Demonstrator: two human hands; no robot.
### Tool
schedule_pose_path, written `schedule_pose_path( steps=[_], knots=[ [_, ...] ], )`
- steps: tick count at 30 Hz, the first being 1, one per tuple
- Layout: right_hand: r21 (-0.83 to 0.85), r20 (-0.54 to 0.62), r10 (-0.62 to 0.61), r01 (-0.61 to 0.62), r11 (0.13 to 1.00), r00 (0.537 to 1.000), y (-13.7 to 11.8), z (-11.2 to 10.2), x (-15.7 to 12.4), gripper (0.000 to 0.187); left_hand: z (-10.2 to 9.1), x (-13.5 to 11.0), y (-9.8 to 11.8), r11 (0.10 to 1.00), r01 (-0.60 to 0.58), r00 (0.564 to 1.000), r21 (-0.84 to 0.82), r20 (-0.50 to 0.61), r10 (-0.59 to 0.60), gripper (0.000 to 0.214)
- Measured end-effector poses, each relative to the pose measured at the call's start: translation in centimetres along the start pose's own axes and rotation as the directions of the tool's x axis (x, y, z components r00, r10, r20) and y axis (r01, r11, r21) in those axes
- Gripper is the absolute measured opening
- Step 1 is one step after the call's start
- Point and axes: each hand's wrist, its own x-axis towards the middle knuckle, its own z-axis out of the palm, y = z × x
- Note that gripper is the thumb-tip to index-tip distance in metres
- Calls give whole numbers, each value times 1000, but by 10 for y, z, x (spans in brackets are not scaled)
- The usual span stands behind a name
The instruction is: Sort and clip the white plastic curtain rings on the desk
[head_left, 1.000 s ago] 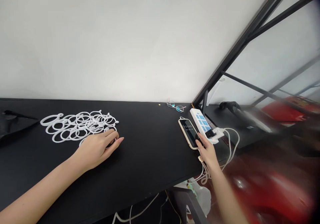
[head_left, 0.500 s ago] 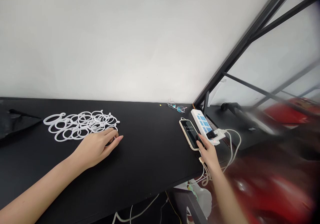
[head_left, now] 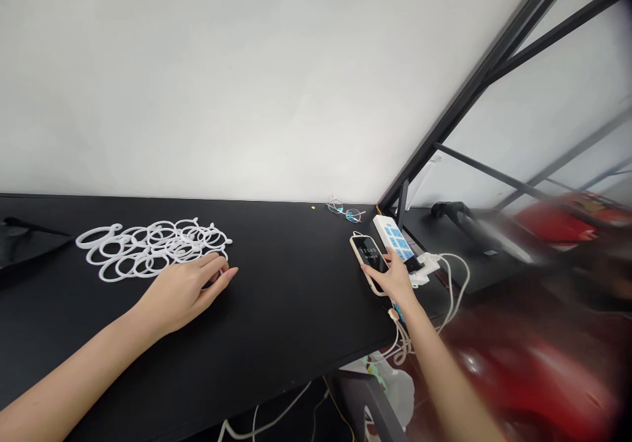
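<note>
Several white rings with small knobs [head_left: 158, 244] lie overlapping in a flat pile on the black table [head_left: 276, 303]. At the pile's right end my left hand [head_left: 190, 290] rests on the table, its fingers curled around the edge of a white ring that they mostly hide. On the right, my right hand [head_left: 395, 280] spans a phone [head_left: 369, 252] in a pale case, thumb on its left side and fingers on its right. The phone lies on the table, its lit screen showing a clock. A white cable end shows at its top.
Beside the phone lies a white power strip [head_left: 392, 234] with plugs and looping white cables [head_left: 461, 277]. Eyeglasses [head_left: 345, 211] sit near the wall. A black bag-like item [head_left: 29, 241] is at far left. A black metal frame [head_left: 444, 122] slants up at right; red blurred shapes lie beyond.
My right hand has moved up and left over the phone, its thumb crossing to the left edge. My left hand stays by the rings. The view has shifted slightly.
</note>
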Motion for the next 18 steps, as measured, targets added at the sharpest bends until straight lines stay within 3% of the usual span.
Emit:
schedule_pose_path(
  steps=[9, 18],
  knots=[
    [149, 16, 44, -46, 988, 999, 7, -4, -9, 95, 2, 2, -1, 1000, -8, 1000, 22, -4, 8, 48],
    [427, 55, -17, -8, 904, 998, 49, -6, -27, 66, 0, 1, -1, 1000, -12, 1000, 10, -11, 13, 49]
  ],
)
